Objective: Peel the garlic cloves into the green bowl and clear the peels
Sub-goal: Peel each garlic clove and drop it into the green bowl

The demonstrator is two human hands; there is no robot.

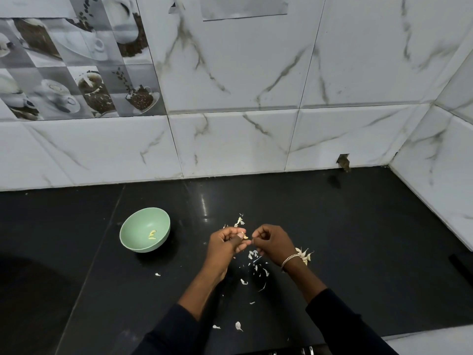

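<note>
The green bowl (139,221) stands on the black counter (358,226), and two or three peeled cloves (152,234) lie inside it on the bottom. To the right of the bowl, a little nearer to the person, both hands are lifted above the counter and meet each other. The left hand (225,243) grasps a garlic clove (245,237) between the thumb and curled fingers. The right hand (273,243), the farther one from the bowl, has curled fingers too and pinches the tip of the same clove; it is probably the skin that it pinches, but this is too small to tell. A bracelet (290,260) is on its wrist. White peels (256,262) lie scattered on the counter right of the bowl, under the hands and toward the person. Farther right of the bowl, behind the right wrist, lies a small pile of unpeeled cloves (305,254).
</note>
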